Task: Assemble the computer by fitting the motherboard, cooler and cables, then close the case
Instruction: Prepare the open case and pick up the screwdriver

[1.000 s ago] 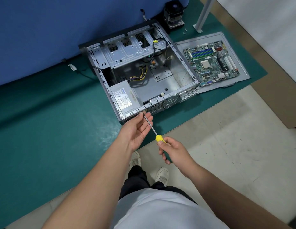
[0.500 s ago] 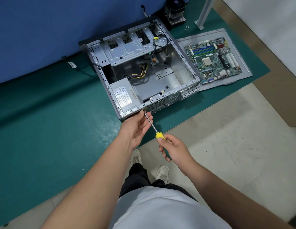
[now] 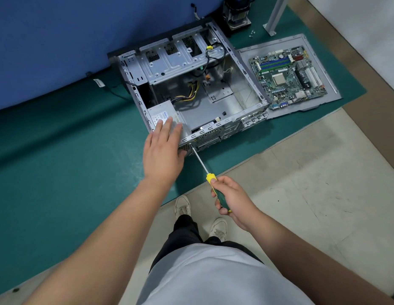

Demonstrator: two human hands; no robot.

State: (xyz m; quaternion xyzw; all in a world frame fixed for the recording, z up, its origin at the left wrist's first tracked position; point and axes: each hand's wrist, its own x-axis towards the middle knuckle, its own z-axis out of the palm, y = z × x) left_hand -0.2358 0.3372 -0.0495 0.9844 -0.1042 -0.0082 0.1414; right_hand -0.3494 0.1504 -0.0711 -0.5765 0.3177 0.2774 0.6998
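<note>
**Open case on green mat: screwdriver tip at rear edge, left hand flat on power supply**

The open grey steel computer case [image 3: 198, 89] lies on its side on the dark green mat [image 3: 59, 161], interior facing up. It serves as the landmark for all positions below.

Left hand [image 3: 161, 150]: fingers straight and close together, laid flat over the grey box-shaped power supply [image 3: 164, 113] in the case's near-left corner. The palm overhangs the case's near edge. Nothing is gripped.

Right hand [image 3: 232, 200]: fingers curled round the green-and-yellow handle of the long-shafted screwdriver [image 3: 204, 170], thumb on the yellow collar. The hand is off the mat, nearer the person than the case. The shaft slants up to the case's perforated rear panel, and the tip meets its upper rim just beside the left hand. Whether a screw sits at the tip cannot be told.

Green rectangular motherboard [image 3: 288, 75]: outside the case, immediately to its right, lying flat on the grey sheet-metal side panel [image 3: 319, 51]. Panel and case touch at the near-right corner.

Black round CPU cooler [image 3: 236, 9]: beyond the case's far-right corner, on the mat, partly cut by the frame edge.

Yellow and black cable bundle [image 3: 188, 94]: inside the case, running from the power supply towards the drive bays.

Small loose screws [image 3: 252, 33]: on the mat beyond the case, beside the cooler.
</note>
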